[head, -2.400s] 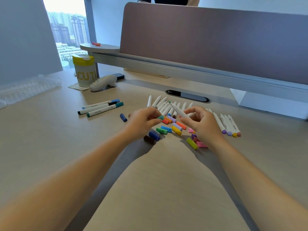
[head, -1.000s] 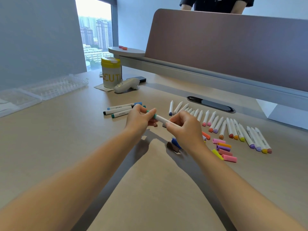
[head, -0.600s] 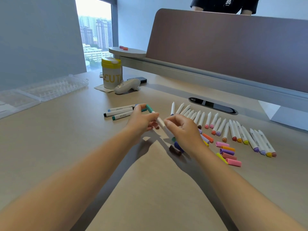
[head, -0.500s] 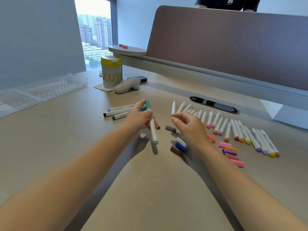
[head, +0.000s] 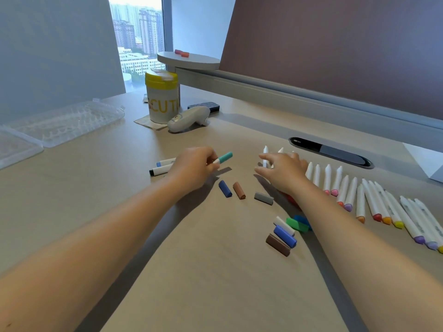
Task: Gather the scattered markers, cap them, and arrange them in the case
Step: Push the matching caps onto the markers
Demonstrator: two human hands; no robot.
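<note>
Nearest, at lower centre of the frame, loose caps (head: 284,236) lay on the table (head: 215,271). Above them, the left hand (head: 191,167) pinched a teal-capped marker (head: 223,157), while the right hand (head: 284,171), fingers (head: 260,170) spread and released, hovered over the marker row (head: 347,190). The clear case (head: 64,121) sat far upper left.

The desk (head: 72,188) looks like matt, pale wood-grain laminate. The case (head: 60,123) is clear, glossy plastic (ribbed inside). The markers (head: 374,202) have smooth white plastic barrels, and the loose caps (head: 282,236) look satin plastic. The divider panel (head: 335,49) seems matt cloth, with a smooth metal rail (head: 287,92) below.
</note>
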